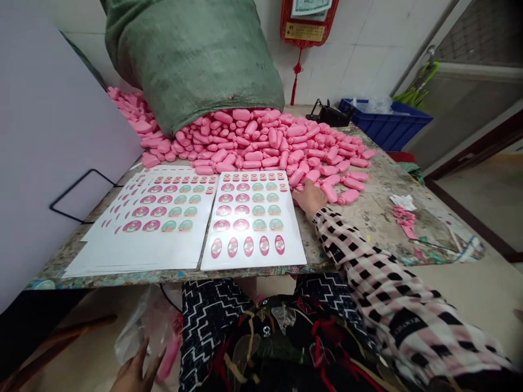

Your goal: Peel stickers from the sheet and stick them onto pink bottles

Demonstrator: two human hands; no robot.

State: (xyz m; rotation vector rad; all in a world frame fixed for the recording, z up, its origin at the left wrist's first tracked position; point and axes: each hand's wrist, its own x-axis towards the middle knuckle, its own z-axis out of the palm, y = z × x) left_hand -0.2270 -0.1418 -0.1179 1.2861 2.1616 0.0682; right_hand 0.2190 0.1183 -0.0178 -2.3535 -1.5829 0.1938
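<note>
- Dark patterned clothing (261,348) of the person lay nearest the camera, below the table edge, in the head view.
- Left hand (133,373) was low at the table's near side, its fingers spread and open. I saw nothing grasped in it. Beside the fingers were a clear plastic bag (143,321) and a pink piece (169,357); whether they touched, I could not tell.
- Right hand (312,198) reached to the near edge of the heap of pink pieces (253,144), just beyond the corner of the sticker sheet (294,242). Its fingertips were bent down among the pieces, but whether they gripped one, I cannot tell.
- On the worn table (379,212), the pink pieces lay loosely heaped at the mouth of a green sack (204,60). The sack was tipped towards the person, probably so that the pieces could come out within reach.
- Between the heap and the near edge, the sticker sheet lay flat, close to the body, which perhaps made it easy to reach. At its left was a fanned stack of sheets (180,250), overlapping, maybe to make each one easier to separate.
- Farther right, a blue basket (390,128) stood behind, and a crumpled white tissue (402,202) lay nearer.
</note>
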